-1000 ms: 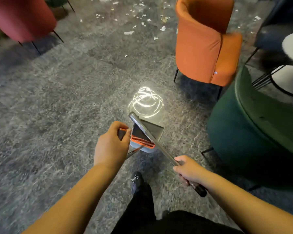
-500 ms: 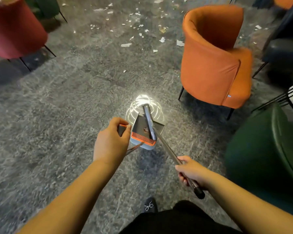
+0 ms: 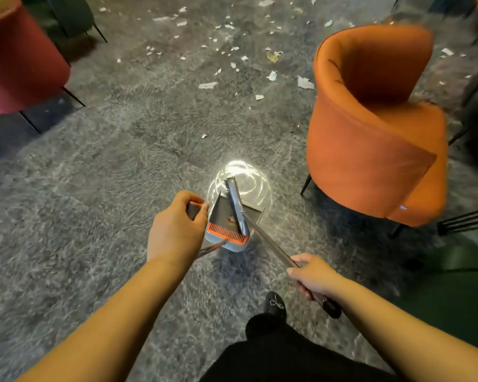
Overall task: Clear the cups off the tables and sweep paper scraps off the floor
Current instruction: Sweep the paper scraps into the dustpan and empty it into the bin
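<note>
The sweeping looks barely begun: the left hand (image 3: 177,230) grips the dustpan (image 3: 226,224) handle, the right hand (image 3: 313,275) grips the broom (image 3: 271,245) shaft, and paper scraps (image 3: 232,51) lie scattered far ahead, left of the orange chair (image 3: 370,133); no cups show.

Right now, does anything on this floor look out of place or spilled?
Yes. Torn white paper scraps lie scattered over the grey carpet ahead, beside the orange upholstered armchair. The left hand holds the grey dustpan with orange comb edge; the right hand grips the metal broom handle.
</note>
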The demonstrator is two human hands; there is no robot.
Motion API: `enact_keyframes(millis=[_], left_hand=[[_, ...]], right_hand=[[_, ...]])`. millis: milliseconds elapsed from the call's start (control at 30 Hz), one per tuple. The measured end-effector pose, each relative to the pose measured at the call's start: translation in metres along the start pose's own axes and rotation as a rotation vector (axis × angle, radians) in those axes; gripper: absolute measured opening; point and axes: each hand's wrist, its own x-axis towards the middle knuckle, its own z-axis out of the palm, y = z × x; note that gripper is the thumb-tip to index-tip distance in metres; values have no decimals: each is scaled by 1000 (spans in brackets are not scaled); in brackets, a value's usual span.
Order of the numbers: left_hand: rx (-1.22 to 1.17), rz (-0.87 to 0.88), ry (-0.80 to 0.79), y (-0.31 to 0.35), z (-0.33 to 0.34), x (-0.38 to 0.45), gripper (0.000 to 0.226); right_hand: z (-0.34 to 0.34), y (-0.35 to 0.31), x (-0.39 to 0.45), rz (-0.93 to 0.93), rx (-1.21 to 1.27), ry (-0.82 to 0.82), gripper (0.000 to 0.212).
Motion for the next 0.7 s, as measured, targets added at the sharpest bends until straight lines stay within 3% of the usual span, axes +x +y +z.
enact_keyframes(millis=[167,367,533,700], left_hand=[[28,-19,28,24,14,81,11],[14,-4,41,40,27,182,12],[-9,21,16,40,41,295,11],[-4,54,-40,41,49,407,13]], right_hand=[[-39,-77,54,12,17,9,49],[-67,-166,110,-18,-1,-1,36],[-81,-244,169,-61,-24,8,38],[-90,-324,230,5,65,63,30]])
